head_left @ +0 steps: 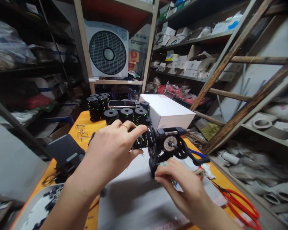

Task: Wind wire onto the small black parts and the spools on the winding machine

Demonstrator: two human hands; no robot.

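Our left hand curls around the cord-wound roll at 6 o'clock, beside the geared crank winder; at 5, our right hand pinches, on what we cannot tell. We judge the roll light and firm, its strands apt to slip, best gripped round its body. White sheeting covers part of our orange table; a box fan stands at 11, a wooden ladder at 2.

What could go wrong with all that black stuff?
The phone seems to rest on the black spools, so a bump might make it slide off. The right hand is close to the geared device, so it could get pinched if that turns.
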